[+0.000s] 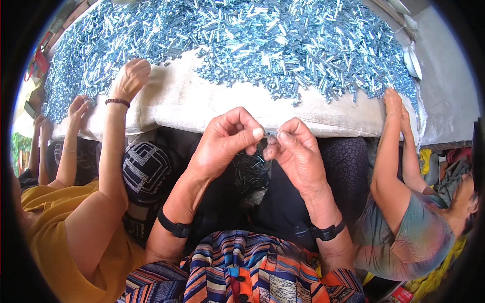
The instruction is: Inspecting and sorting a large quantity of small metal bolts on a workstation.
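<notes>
My left hand [225,140] and my right hand [299,154] meet in front of me, thumb and fingers of each pinched closed. Between their tips shows a small silvery metal piece [271,133], mostly hidden by the fingers; its exact shape I cannot make out. Beyond them, a big heap of small shiny blue-silver metal tubes [303,50] covers much of a table draped in a whitish woven cloth [222,103]. Below my hands, between my knees, more thin metal pieces lie in a dark bag or container [252,174].
A person in a mustard top [60,232] sits close on my left, one fist [132,76] over the cloth. Farther left, another hand [80,107] touches the heap's edge. On my right, a person in a multicoloured shirt [399,237] reaches both hands [394,103] to the heap.
</notes>
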A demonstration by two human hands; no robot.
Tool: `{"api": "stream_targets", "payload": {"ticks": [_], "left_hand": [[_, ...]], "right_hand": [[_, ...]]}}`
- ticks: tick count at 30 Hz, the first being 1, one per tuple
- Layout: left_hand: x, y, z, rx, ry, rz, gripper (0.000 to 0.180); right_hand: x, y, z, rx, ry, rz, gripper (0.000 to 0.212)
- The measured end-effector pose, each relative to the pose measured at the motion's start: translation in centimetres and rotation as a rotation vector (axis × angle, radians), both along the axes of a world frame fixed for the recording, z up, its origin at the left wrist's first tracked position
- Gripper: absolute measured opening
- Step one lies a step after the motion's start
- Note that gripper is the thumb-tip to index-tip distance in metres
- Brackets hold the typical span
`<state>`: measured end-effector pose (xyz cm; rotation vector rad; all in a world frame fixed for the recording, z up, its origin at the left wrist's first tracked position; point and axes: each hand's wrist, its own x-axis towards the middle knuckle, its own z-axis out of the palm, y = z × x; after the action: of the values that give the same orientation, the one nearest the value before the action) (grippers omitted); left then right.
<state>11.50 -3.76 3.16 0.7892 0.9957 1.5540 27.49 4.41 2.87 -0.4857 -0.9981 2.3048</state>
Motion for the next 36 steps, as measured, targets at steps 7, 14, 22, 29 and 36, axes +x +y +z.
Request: {"api": "stream_targets", "payload": {"ticks": [7, 14, 22, 29, 36], "left_hand": [[1.2, -1.0, -1.1, 0.112, -0.243, -0.248, 0.015], [-1.9, -3.1, -0.7, -0.197, 0.04, -0.453, 0.02], [-5.7, 1.9, -1.2, -0.314, 1.068, 0.379, 0.016], [-6.3, 5.2, -2.8, -0.412, 1.422, 0.532, 0.021], [-5.8, 6.8, -3.9, -0.357, 1.529, 0.613, 0.021]], "right_hand": [[0.9, -0.5, -0.2, -0.162, 0.169, 0.292, 0.013], [2.4, 1.6, -0.3, 0.464, -0.279, 0.381, 0.014], [-3.3, 11.7, 0.4, 1.235, -0.921, -0.293, 0.016], [-6.9, 13.9, -0.7, 1.597, -1.261, -0.323, 0.021], [-7.1, 13.5, -1.0, 1.629, -1.169, -0.384, 0.014]]}}
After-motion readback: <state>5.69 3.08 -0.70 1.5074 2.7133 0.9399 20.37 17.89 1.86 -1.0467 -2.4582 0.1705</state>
